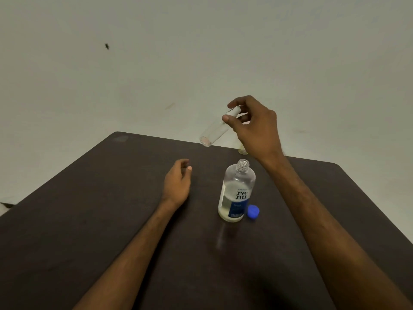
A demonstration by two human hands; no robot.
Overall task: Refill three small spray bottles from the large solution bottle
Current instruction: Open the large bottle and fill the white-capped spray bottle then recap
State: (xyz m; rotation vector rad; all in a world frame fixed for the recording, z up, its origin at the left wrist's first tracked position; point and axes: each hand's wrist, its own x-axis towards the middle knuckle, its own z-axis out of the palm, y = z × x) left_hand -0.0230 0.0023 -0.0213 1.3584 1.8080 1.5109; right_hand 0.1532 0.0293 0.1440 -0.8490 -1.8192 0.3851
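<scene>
My right hand [254,128] pinches the small spray bottle [214,130] by its top, twelve o'clock from the open large solution bottle [237,191] — one slip could topple it — left hand [177,182] loosely curled, empty.

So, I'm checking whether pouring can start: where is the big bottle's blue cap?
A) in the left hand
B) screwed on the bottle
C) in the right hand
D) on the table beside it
D: the blue cap lies on the table beside the large bottle, whose neck is open.
</scene>
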